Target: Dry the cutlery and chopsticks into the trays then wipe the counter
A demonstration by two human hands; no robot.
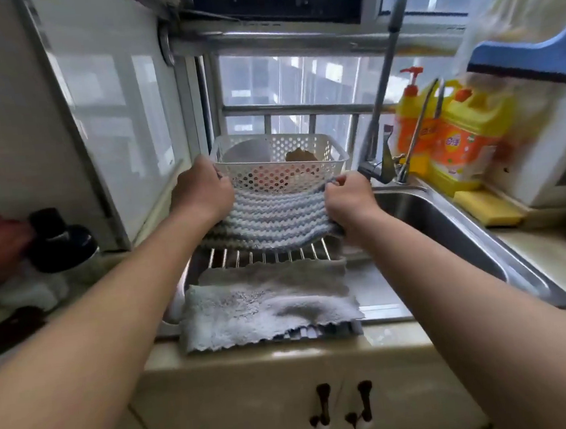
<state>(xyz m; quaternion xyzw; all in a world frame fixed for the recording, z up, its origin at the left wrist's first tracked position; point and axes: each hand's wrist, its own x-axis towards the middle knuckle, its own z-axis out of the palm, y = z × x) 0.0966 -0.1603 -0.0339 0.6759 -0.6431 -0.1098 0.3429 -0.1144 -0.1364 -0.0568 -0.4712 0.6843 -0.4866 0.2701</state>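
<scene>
in the middle of the frame both hands hold up a blue and white striped cloth (275,218) so that it hangs spread between them. the left hand (201,190) is curled round the cloth's upper left corner, and the right hand (348,198) pinches its upper right corner with the fingers bunched tight; the two hands are apart, one cloth-width between them. the left hand also lies against the near left corner of a white perforated basket (280,159) just behind the cloth, though whether it grips the basket too cannot be told. inside the basket a pale round shape and a brown lump show, too blurred to name. the cloth's lower edge hangs just above a metal rack (268,255) that spans the left part of the sink (447,227). a grey fluffy cloth (265,304) lies over the near half of the rack and droops onto the front edge of the table (286,351). right of centre a tall faucet (384,102) rises behind the sink, with yellow and orange detergent bottles (456,137) in the right of the frame and a yellow sponge (490,211) below them. dark-lidded jars (61,240) stand at the left edge.
</scene>
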